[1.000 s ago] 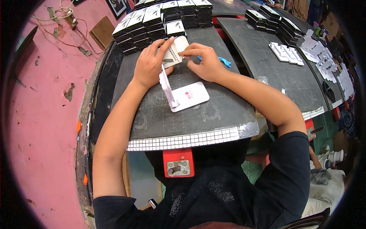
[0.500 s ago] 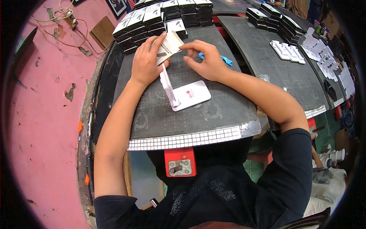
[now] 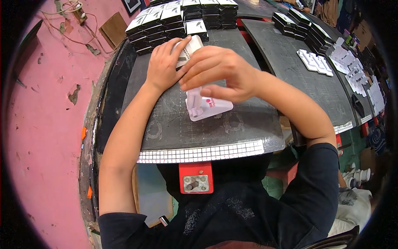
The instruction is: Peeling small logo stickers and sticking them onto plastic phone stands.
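My left hand is closed around a folded white printed sheet or card, above the far middle of the dark table. The sheet's lower part is hidden by my fingers. Just right of it, my right hand hovers with bent fingers, its thumb apart from the rest. Under that hand stands an L-shaped white plastic stand with a red mark on its base. Its upright part is mostly covered by my right hand, whose fingertips are close to it; contact cannot be made out.
Stacked black-and-white boxes fill the table's far end, and one box sits nearest my hands. A gridded white strip lines the near edge. On the right-hand table are more boxes and white plastic parts. A pink wall borders the left.
My right hand has left the sheet and come down and nearer, over the white stand. My left hand still grips the sheet, now turned slightly. The blue thing behind my right hand is hidden now.
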